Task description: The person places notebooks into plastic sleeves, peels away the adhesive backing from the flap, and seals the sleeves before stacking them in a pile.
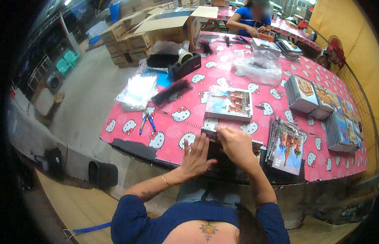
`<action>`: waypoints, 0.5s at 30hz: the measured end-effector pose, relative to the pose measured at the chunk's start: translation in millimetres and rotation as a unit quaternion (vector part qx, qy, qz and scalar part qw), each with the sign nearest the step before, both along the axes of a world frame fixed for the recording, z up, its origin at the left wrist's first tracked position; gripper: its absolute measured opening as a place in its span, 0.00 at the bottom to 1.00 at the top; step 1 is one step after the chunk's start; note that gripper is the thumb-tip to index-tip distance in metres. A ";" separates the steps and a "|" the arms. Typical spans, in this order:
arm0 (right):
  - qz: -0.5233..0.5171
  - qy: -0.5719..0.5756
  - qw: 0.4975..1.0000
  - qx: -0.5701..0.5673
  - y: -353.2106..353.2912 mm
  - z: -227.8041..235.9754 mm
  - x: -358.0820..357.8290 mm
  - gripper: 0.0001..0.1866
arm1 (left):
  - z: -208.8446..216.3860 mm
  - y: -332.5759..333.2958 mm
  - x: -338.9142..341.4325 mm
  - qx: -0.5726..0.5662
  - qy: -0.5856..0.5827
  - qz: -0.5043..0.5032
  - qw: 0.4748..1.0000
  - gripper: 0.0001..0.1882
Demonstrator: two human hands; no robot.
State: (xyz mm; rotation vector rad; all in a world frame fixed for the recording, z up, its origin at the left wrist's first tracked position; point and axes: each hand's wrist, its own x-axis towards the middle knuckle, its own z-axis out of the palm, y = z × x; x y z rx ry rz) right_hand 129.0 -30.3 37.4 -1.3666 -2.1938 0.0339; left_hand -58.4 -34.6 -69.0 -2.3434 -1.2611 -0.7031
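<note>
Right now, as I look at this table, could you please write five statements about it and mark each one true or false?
1. The stack of notebooks lies just beyond the right hand. True.
2. The black tape dispenser stands to the right of this stack. False: the tape dispenser is to its left.
3. The blue-handled pliers lie to the left of the left hand. True.
4. The large cardboard box is closed. False: the box has its flaps open.
5. A co-worker in a blue top is visible farther away. True.

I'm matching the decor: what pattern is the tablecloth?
Pink tablecloth with white cat faces and red bows; best in the head view.
</note>
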 end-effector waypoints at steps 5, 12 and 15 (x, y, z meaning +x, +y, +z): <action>0.018 -0.004 0.998 0.063 -15.4 15.7 6.9 0.12 | 31.6 24.7 -7.2 0.015 0.044 0.017 0.999 0.47; 0.003 -0.064 0.998 -0.013 -18.4 4.2 39.9 0.14 | 71.3 43.2 -3.2 0.029 0.082 0.020 0.996 0.45; 0.019 -0.048 0.999 -0.006 -18.8 0.1 39.8 0.13 | 2.8 -6.0 -17.1 -0.037 0.109 -0.162 0.980 0.43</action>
